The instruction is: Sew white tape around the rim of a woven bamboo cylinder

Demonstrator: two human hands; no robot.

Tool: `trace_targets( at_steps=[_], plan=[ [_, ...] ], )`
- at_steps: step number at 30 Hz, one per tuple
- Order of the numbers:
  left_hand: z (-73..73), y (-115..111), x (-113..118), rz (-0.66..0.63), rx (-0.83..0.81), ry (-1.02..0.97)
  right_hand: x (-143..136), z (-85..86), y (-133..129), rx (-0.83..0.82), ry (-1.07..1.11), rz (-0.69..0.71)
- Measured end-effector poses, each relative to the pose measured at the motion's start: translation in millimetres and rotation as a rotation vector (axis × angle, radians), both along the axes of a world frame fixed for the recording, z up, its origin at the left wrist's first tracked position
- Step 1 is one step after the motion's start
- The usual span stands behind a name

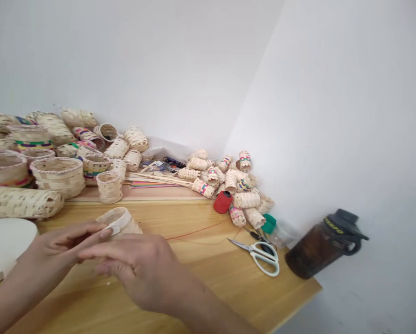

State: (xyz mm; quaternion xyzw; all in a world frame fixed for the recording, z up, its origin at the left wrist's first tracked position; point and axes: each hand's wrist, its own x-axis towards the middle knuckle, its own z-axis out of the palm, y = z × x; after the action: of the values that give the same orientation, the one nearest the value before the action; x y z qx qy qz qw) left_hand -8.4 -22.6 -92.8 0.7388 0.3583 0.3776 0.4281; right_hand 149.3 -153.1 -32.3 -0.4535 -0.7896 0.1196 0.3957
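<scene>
A small woven bamboo basket [133, 226] with a pale band around its rim tilts just beyond my hands. My left hand [67, 243] pinches the near side of that rim between thumb and fingers, where a pale strip end shows. Close against it, my right hand [152, 269] has its thumb and index finger drawn together; whatever they hold is too small or hidden to make out. Red thread [197, 230] runs across the table from behind my right hand toward a red spool [223, 202].
Finished and unfinished baskets [58, 177] crowd the back left, with more small ones [246, 199] heaped at the back right. White-handled scissors [263, 257] and a dark bottle [319, 246] lie toward the right edge. A round white object [9, 232] stands at left.
</scene>
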Motion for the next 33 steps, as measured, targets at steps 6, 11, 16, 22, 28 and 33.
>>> trace_targets(
  at_steps=[6,11,16,22,28,33],
  plan=[
    [11.0,-13,8,-0.046,0.026,0.008,-3,-39.0,25,-0.091,0.316,-0.115],
    [25.4,-28,20,-0.077,-0.055,-0.11,5,-48.7,22,-0.018,0.35,-0.22],
    [25.7,-35,20,-0.111,-0.079,-0.139,15,-45.2,22,0.092,0.293,-0.229],
    [23.9,-37,21,-0.124,-0.125,-0.167,16,-48.1,20,0.091,0.219,-0.275],
    [22.3,-37,21,-0.141,-0.142,-0.193,19,-46.6,17,0.154,0.164,-0.316],
    [23.2,-38,21,-0.138,-0.109,-0.19,19,-43.1,17,0.165,0.137,-0.321]
  ],
)
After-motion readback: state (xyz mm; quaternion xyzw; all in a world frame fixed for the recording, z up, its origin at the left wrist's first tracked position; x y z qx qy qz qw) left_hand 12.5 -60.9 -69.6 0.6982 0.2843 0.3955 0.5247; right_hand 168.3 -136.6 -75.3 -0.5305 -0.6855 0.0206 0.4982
